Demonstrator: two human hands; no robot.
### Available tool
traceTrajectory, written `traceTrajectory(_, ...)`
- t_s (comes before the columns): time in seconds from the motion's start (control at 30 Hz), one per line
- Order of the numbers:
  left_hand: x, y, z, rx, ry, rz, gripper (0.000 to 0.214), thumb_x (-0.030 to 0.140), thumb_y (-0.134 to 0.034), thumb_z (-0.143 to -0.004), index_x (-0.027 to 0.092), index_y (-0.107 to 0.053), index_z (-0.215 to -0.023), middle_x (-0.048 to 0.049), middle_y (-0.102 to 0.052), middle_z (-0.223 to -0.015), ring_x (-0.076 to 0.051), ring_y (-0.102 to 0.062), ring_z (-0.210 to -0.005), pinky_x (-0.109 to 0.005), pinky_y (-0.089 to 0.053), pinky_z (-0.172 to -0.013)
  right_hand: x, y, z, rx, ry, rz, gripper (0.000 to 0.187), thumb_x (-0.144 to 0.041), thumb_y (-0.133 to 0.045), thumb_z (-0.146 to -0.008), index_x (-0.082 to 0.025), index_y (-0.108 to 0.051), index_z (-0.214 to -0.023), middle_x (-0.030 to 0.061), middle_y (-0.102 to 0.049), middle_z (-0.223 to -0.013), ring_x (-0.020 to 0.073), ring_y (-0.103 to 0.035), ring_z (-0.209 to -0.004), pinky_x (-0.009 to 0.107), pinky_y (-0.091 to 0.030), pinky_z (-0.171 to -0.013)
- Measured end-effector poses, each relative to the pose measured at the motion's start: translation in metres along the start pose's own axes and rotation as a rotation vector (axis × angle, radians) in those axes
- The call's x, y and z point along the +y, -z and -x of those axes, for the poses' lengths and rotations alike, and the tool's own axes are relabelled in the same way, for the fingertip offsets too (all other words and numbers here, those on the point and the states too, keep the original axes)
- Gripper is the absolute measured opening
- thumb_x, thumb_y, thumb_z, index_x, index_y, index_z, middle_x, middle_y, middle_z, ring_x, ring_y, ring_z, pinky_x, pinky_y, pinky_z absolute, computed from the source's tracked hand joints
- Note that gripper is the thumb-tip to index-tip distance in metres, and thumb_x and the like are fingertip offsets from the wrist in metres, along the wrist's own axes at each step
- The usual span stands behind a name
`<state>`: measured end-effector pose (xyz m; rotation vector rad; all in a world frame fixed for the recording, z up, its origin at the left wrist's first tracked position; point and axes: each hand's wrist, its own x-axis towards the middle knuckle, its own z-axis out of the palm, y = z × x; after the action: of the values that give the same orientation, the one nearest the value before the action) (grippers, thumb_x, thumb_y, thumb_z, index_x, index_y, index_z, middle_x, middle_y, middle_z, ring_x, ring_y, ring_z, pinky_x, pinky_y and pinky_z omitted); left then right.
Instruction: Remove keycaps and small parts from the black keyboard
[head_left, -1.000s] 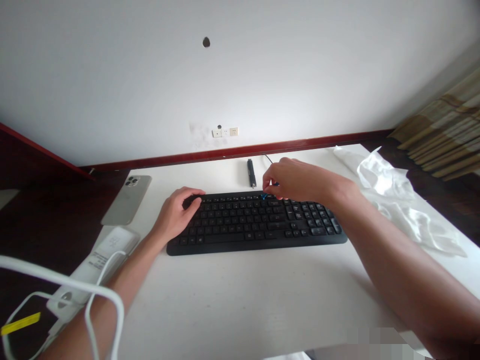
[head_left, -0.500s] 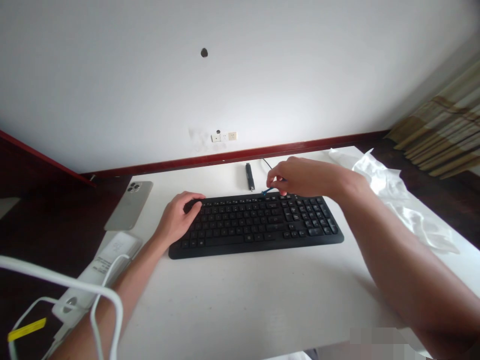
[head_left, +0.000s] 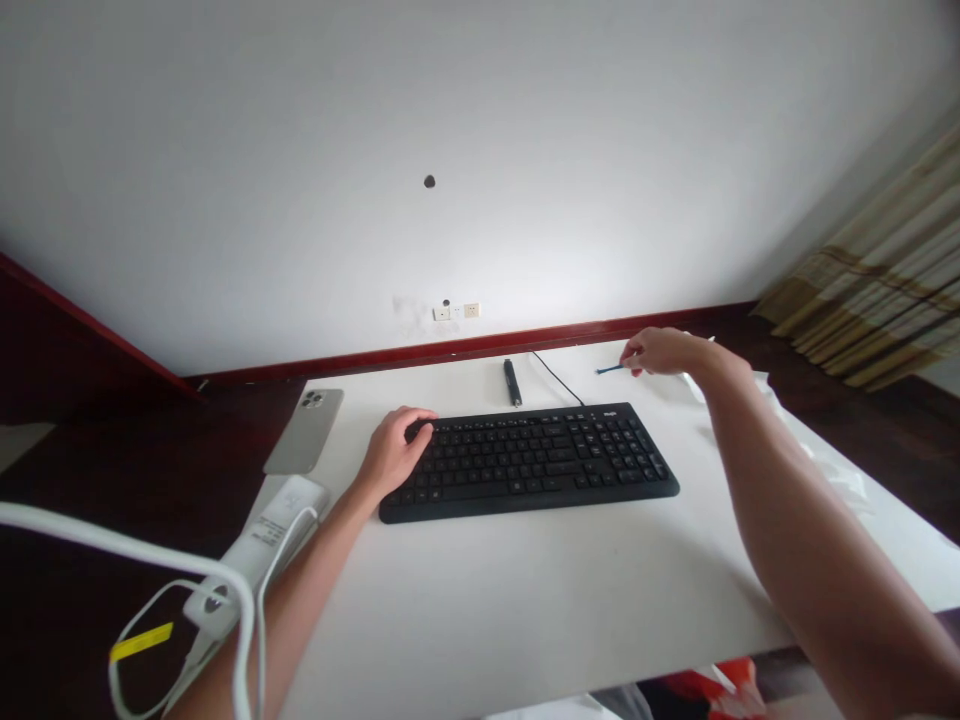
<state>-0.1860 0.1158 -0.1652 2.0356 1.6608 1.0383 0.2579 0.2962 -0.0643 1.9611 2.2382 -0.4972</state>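
Note:
A black keyboard point(head_left: 540, 455) lies flat on the white table point(head_left: 525, 590). At its upper left corner rests my left hand point(head_left: 394, 448), with thumb over the keys and fingers along the back edge, gripping it. My right hand point(head_left: 661, 352) is beyond the keyboard's right end, near the table's far edge. Pinched in its fingers is a thin blue stick-like tool point(head_left: 610, 369) with a slightly wider tip that points left, too small to make out exactly. Behind the keyboard lies a short black pen-shaped device point(head_left: 512, 382) with a metal tip. A thin black cable point(head_left: 559, 380) runs from the keyboard's back edge.
A phone point(head_left: 306, 432) lies camera side up at the left. By my left forearm are a white power strip point(head_left: 262, 540) and a white cable point(head_left: 112, 543). Crumpled white plastic point(head_left: 832, 470) covers part of the right side. The wall point(head_left: 585, 200) stands behind the table.
My right hand has moved right and away from the keyboard's back edge, carrying the blue tool with it. My left hand stays on the keyboard's corner. The camera view has tilted up.

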Motion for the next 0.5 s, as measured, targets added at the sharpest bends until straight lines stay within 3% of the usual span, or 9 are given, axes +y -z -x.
traceTrajectory(0.13, 0.001, 0.000, 0.001, 0.018, 0.000, 0.021, 0.020, 0.028, -0.054, -0.097, 0.024, -0.072, -0.105, -0.0053, -0.074, -0.109, -0.024, -0.068, -0.107, -0.043, -0.050, -0.104, 0.009, -0.038, 0.016, 0.192, 0.054, -0.042, 0.022, -0.029, -0.062, -0.087, -0.018, -0.079, -0.096, 0.0066, -0.076, -0.073, 0.0221, -0.070, -0.074, 0.031, -0.048, -0.069)
traceTrajectory(0.27, 0.000, -0.001, 0.001, 0.052, -0.004, 0.048, 0.019, 0.026, -0.055, -0.096, 0.024, -0.072, -0.103, -0.0061, -0.074, -0.108, -0.024, -0.068, -0.106, -0.044, -0.051, -0.103, 0.019, -0.072, 0.031, 0.368, 0.004, -0.028, 0.022, -0.033, -0.063, -0.088, -0.020, -0.079, -0.095, 0.0108, -0.080, -0.093, 0.0272, -0.071, -0.086, 0.034, -0.047, -0.070)
traceTrajectory(0.37, -0.002, -0.002, 0.002, 0.074, -0.015, 0.077, 0.019, 0.026, -0.056, -0.096, 0.024, -0.073, -0.102, -0.0065, -0.074, -0.106, -0.024, -0.069, -0.105, -0.043, -0.052, -0.102, 0.023, -0.081, 0.033, 0.334, -0.012, -0.047, 0.021, -0.033, -0.063, -0.089, -0.020, -0.079, -0.093, 0.0107, -0.080, -0.094, 0.0279, -0.072, -0.085, 0.035, -0.048, -0.072)
traceTrajectory(0.5, -0.004, -0.003, 0.002, 0.124, -0.002, 0.114, 0.019, 0.028, -0.055, -0.097, 0.023, -0.073, -0.101, -0.0062, -0.074, -0.105, -0.023, -0.070, -0.102, -0.040, -0.054, -0.098, 0.012, -0.075, 0.035, 0.365, -0.022, -0.032, 0.022, -0.030, -0.062, -0.090, -0.019, -0.079, -0.097, 0.0116, -0.080, -0.099, 0.0294, -0.072, -0.090, 0.036, -0.048, -0.074)
